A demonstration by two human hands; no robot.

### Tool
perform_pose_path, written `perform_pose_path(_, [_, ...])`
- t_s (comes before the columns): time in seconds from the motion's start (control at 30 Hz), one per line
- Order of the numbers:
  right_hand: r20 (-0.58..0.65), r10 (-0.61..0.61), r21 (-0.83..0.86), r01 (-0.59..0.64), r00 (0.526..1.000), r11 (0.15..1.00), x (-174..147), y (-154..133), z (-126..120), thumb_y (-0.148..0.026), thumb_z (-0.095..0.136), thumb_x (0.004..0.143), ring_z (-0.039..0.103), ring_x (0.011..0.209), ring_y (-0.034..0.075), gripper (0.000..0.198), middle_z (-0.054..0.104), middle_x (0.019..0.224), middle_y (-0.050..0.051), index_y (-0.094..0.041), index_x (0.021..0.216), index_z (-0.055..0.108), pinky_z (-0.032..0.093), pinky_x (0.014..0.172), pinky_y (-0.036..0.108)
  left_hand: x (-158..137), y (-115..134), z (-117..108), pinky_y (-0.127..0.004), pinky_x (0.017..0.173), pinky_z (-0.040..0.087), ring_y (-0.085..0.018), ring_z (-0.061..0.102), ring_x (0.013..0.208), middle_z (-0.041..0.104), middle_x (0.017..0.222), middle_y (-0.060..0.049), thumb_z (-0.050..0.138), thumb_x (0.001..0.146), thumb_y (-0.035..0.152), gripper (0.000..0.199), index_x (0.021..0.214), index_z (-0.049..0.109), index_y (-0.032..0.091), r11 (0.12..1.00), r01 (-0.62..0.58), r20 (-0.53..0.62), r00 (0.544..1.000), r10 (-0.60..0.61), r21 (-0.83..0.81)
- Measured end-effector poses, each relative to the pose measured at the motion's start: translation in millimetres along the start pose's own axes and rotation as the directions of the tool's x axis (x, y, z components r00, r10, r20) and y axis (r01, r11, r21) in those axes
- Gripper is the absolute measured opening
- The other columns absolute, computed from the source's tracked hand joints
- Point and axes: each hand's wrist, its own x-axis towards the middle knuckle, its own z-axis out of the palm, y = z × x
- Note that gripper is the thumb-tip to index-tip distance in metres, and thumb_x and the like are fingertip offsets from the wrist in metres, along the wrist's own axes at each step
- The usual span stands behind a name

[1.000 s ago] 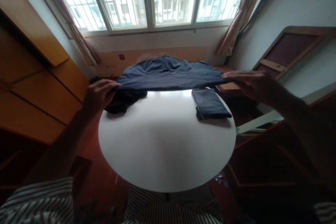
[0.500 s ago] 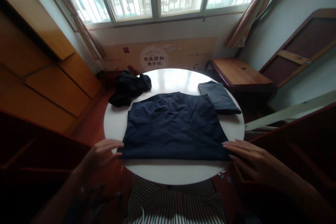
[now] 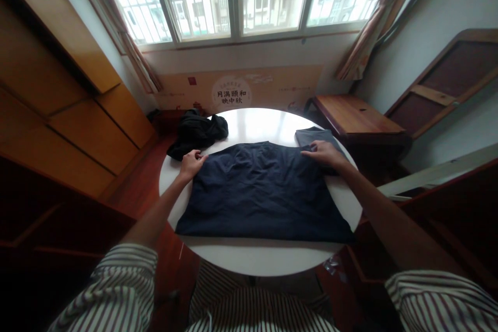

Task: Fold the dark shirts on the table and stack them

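Note:
A dark navy folded garment (image 3: 260, 192) lies spread over the round white table (image 3: 257, 259), wrinkled along its far part; its exact kind does not show. At its far left corner, my left hand (image 3: 193, 164) has thumb and fingers closed on the cloth edge. My right hand (image 3: 327, 153) pinches the far right corner in the same way. That hand partly covers a folded grey-blue cloth (image 3: 317, 136) behind it. A crumpled black cloth (image 3: 196, 129) rests on the table just beyond my left hand.
Past the table's right side stands a low wooden table (image 3: 358, 114). Wooden cabinets (image 3: 85, 129) line the left wall, and a printed banner (image 3: 272, 83) runs beneath the window. Dark red wooden furniture (image 3: 447, 218) flanks me at the right.
Both hands have moved from the garment's near corners up to its far corners and closed on the edge there. The garment itself lies nearly as before.

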Motion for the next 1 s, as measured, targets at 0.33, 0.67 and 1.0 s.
perform_pose_path(0.33, [-0.077,-0.028,0.014,0.029,0.997,0.999,1,33,10,-0.035,0.059,0.086,0.062,0.069,0.022,0.023,0.068,0.075,0.01,-0.02,0.069,0.058,0.047,0.066,0.033,-10,-10,-8,-0.029,0.081,0.054,-0.022,0.071,0.085,0.078,0.094,-0.007,0.063,0.085,0.03,0.018,0.09,0.076,0.019,1.0,0.006,-0.094,0.996,-0.007,-0.004])
perform_pose_path(0.67, [0.125,-0.363,-0.2,0.381,0.924,0.903,-19,-99,74,-0.043,0.042,0.098,0.055,0.121,0.031,0.048,0.059,0.134,0.018,-0.015,0.134,0.058,0.041,0.105,0.043,-31,98,41,-0.036,0.109,0.043,-0.023,0.058,0.124,0.065,0.131,-0.011,0.041,0.1,0.029,0.036,0.123,0.066,0.018,0.786,-0.614,0.242,0.776,0.582,0.077])
perform_pose_path(1.0, [0.222,-0.175,-0.246,0.229,0.959,0.942,-9,-90,124,-0.065,0.015,0.099,0.015,0.151,0.035,0.071,0.015,0.166,0.006,-0.027,0.157,0.029,0.011,0.117,0.065,11,84,76,-0.058,0.12,0.015,-0.025,0.016,0.152,0.017,0.165,-0.005,0.023,0.104,0.046,0.057,0.158,0.021,0.028,0.86,-0.471,0.494,0.805,0.328,0.195])
